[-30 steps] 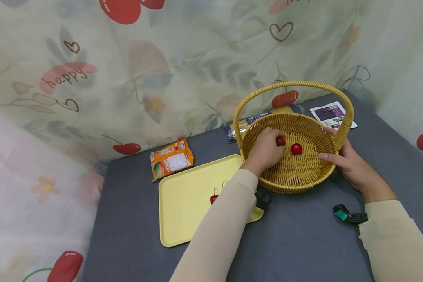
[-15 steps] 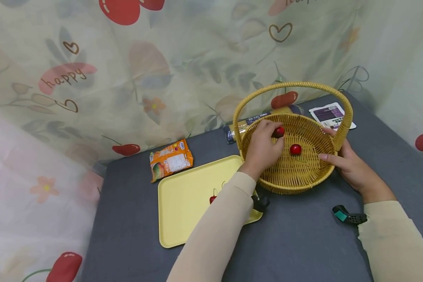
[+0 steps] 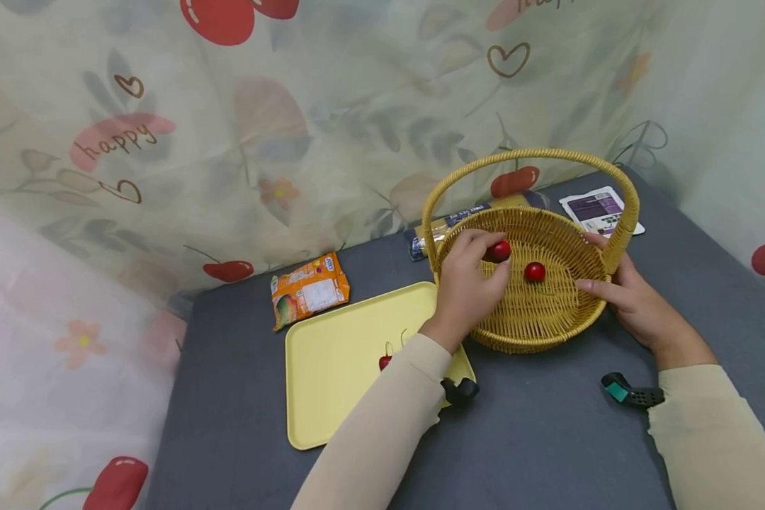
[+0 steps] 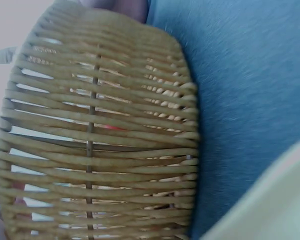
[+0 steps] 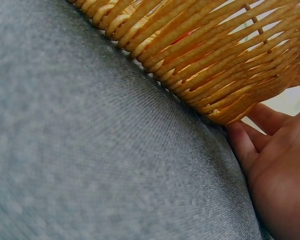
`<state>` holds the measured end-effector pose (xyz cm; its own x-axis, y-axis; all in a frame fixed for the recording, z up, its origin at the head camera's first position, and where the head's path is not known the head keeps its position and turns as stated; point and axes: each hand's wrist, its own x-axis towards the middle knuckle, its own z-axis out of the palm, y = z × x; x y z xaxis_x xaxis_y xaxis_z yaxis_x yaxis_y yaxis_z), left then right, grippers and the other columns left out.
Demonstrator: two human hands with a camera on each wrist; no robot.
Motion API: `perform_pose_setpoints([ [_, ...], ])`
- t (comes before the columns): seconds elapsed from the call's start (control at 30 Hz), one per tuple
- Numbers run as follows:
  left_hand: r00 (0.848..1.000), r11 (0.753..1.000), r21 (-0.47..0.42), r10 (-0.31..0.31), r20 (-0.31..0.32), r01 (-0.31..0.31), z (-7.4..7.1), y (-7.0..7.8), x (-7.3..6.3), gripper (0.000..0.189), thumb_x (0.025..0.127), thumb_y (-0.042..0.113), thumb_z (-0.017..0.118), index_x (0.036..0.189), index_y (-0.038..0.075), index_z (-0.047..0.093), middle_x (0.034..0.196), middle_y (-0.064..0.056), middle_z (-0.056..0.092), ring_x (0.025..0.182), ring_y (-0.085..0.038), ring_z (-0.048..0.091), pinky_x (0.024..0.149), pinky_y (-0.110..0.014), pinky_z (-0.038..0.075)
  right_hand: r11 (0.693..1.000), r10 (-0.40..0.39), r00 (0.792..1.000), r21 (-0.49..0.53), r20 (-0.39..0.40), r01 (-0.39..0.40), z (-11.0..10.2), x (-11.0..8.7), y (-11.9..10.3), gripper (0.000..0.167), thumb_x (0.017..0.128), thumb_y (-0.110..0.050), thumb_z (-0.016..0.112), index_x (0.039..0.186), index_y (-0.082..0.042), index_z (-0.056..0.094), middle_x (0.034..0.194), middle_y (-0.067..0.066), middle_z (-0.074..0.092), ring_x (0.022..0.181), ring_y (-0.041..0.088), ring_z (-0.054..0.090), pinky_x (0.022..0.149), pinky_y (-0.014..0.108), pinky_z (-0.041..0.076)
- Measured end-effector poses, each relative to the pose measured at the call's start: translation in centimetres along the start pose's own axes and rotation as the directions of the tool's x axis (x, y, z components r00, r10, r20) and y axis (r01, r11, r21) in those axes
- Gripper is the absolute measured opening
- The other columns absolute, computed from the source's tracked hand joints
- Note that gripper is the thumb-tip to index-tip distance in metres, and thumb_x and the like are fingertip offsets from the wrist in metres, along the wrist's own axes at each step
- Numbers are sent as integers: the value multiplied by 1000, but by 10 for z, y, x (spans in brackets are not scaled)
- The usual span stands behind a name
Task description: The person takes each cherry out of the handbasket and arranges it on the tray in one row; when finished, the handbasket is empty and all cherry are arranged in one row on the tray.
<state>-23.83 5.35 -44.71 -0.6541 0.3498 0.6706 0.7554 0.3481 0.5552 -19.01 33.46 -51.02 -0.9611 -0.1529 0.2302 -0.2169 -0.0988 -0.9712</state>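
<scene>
In the head view, my left hand (image 3: 468, 283) is over the left side of a wicker basket (image 3: 529, 322), pinching a dark red cherry (image 3: 499, 251) between fingers and thumb. A second cherry (image 3: 535, 272) lies on the basket floor. My right hand (image 3: 637, 301) grips the basket's right rim, thumb inside and fingers behind the handle's base. The right wrist view has the fingers of that hand (image 5: 285, 150) against the basket's lower edge. Woven wall (image 4: 100, 140) fills most of the left wrist view. Another cherry (image 3: 385, 362) is on the yellow tray (image 3: 331, 375), partly hidden by my left sleeve.
An orange snack packet (image 3: 311, 289) lies behind the tray. Behind the basket are a long blue-and-gold packet (image 3: 421, 241) and a white-and-purple pouch (image 3: 599, 209). The basket's tall handle (image 3: 535, 154) arches over it. A patterned curtain (image 3: 357, 106) hangs along the table's back.
My left hand has drawn back slightly left and toward me, still pinching the cherry, which first rose and then came down a little. The right hand stays on the rim.
</scene>
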Motion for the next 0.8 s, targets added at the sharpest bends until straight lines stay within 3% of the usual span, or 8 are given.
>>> perform_pose_setpoints([
  [0.23,998,992,-118,-49,-50,43,-15,1,-27,32,97,-1,76,129,-1,75,121,-13,63,91,-17,65,70,-23,54,1000,-4,1000,22,2,4,0,0,2,73,107,11,53,169,-19,31,152,13,48,128,18,56,95,23,53],
  [0.53,986,972,-214,-125,-109,99,-35,1,-54,37,95,-3,79,131,0,75,121,-13,63,91,-21,68,69,-31,58,999,-14,1000,33,1,14,0,0,3,74,107,11,52,170,-21,30,153,12,44,129,17,54,94,21,53],
  [0.8,967,934,-295,-240,-90,204,-50,0,-74,37,97,-2,79,134,2,75,123,-10,63,96,-21,69,74,-31,58,999,-14,1000,38,9,13,0,1,4,74,107,12,52,170,-20,29,153,12,44,130,17,54,94,22,54],
])
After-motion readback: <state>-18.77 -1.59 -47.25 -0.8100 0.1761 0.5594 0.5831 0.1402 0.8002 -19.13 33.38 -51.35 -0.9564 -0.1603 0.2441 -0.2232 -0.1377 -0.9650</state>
